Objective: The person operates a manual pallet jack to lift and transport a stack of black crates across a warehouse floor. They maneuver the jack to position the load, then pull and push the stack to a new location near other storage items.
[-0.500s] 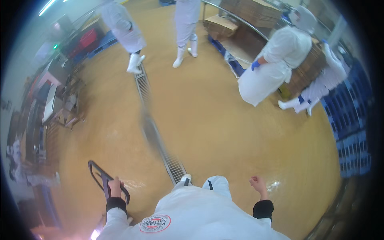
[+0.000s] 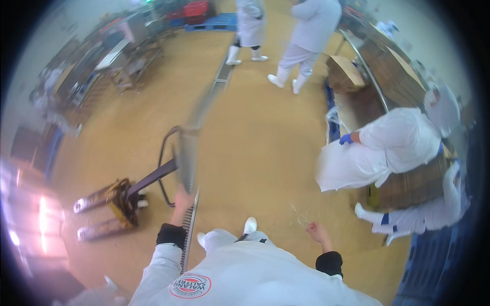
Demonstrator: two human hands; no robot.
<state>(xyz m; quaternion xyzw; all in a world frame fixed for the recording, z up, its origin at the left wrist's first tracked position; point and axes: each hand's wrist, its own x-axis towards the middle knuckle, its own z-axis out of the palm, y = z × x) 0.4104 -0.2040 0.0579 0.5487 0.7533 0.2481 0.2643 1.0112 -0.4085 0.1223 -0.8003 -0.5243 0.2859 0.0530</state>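
Observation:
A pallet jack (image 2: 130, 201) with a yellowish body stands on the floor at my left, its two forks pointing away to the left. Its dark handle (image 2: 162, 167) leans toward me and ends in a loop. At the near end of that loop is my left hand (image 2: 182, 201), closed on it; blur softens the fingers. My right hand (image 2: 318, 233) hangs in front of my right side, fingers loosely curled, with no object visible in it. Thin pale streaks show beside its fingertips; whether they are on the floor or above it I cannot make out.
A drain grate (image 2: 220, 81) crosses the tan floor. Two people in white stand ahead; another person (image 2: 388, 148) with blue gloves stands at right, beside stacked cardboard (image 2: 393, 66). Someone bends behind them near blue pallets (image 2: 434, 260). A metal worktable (image 2: 122, 61) stands at far left.
The view has turned left, so the people and cardboard sit farther right. The pallet jack's body and forks have come into view. Both hands stay low, the left one higher in view.

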